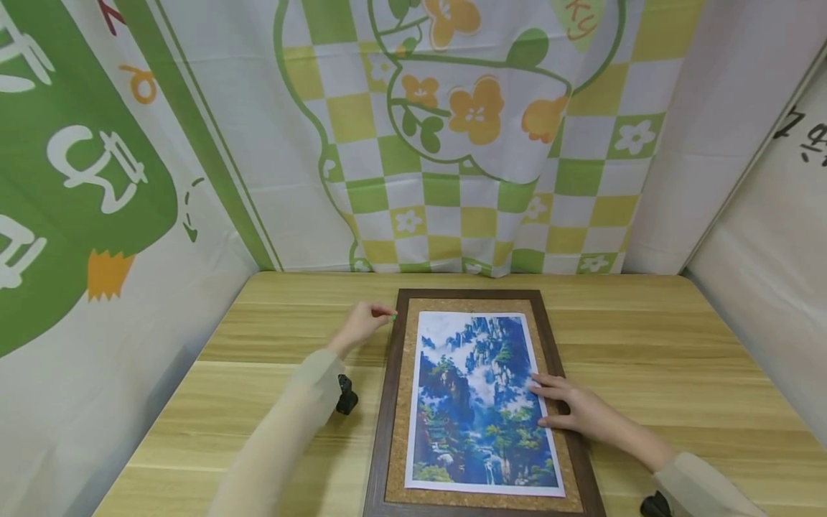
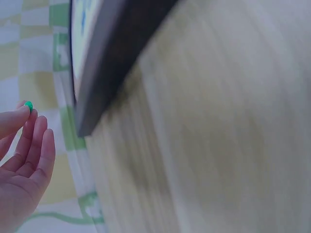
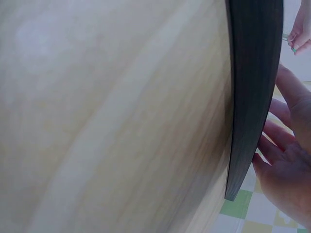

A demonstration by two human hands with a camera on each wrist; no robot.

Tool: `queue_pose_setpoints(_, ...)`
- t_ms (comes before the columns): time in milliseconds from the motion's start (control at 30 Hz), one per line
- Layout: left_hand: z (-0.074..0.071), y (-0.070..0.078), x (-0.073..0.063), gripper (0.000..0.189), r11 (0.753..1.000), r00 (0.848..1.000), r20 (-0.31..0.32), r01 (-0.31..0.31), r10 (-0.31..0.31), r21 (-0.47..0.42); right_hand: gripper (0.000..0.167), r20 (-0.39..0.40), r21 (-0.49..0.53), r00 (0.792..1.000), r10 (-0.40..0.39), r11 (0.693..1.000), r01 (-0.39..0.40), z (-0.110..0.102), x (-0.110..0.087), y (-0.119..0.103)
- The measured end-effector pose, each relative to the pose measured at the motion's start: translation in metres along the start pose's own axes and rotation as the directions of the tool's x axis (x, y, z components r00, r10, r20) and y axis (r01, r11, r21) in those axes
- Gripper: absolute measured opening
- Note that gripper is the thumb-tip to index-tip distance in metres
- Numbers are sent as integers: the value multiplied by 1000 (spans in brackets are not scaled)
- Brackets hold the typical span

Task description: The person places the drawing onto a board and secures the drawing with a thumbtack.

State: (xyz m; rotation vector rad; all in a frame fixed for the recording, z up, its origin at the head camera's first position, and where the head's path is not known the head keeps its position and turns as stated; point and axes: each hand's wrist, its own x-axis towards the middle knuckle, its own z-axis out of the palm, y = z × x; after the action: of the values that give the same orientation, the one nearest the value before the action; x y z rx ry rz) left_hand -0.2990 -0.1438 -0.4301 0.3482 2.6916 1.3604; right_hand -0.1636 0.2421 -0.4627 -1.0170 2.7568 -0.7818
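A cork board [image 1: 397, 449] in a dark brown frame lies on the wooden table. On it is a printed landscape picture [image 1: 481, 402] of blue mountains, trees and waterfalls, with a white border. My left hand [image 1: 362, 327] is beside the frame's upper left edge. Between thumb and index finger it pinches a small green push pin [image 2: 29, 105]; only the rounded green end shows, while the other fingers extend loosely. Across the board, my right hand [image 1: 584, 413] reaches over the frame's right side, its spread fingertips resting at the picture's right edge.
Black wrist devices show under the left sleeve [image 1: 347, 395] and the right sleeve [image 1: 655, 505]. Behind the table [image 1: 633, 337] hangs a checked green and yellow curtain [image 1: 439, 194] with flowers. Printed cloth walls [image 1: 64, 402] stand at both sides.
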Motion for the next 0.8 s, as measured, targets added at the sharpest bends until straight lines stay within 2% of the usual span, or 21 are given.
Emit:
queue_pose_setpoints(200,12,15,10,21,998,1000,16,28,-27,-56,59,-4,6,1000,-6,1000,6,0,1,0)
queue_pose_setpoints(367,24,28,16,20,999,1000,17,-15,16,-45,60,-1,11,1000,-9,1000,9,0,1,1)
queue_pose_setpoints(600,45,43,24,16,998,999,33,1,1,-61,61,4,17,1000,-3,1000,3,-1,2,1)
queue_pose_setpoints(800,64,50,35,12,999,999,31,-34,35,-22,60,-2,25,1000,-3,1000,3,-1,1,1)
